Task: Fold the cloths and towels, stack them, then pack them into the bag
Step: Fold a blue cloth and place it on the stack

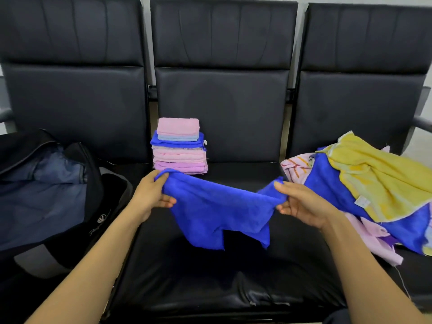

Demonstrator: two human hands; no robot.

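Blue cloth (222,211): hangs over the middle seat (210,281), stretched between your hands.
Left hand (152,195): your thumb and curled fingers pinch its 9 o'clock corner.
Right hand (301,204): pinches the 3 o'clock corner likewise.
Folded stack (180,148): pink, blue and lilac, at 12 o'clock, just behind the cloth.
Bag (46,195): unzipped, at 9 o'clock.
Unfolded pile (327,190): at 3 o'clock, yellow towel (378,174) on top.

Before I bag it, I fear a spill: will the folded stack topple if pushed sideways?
Possibly: the stack stands many layers high, edges unevenly aligned. It is soft cloth, so a push would likely shear the top pink cloth off first.
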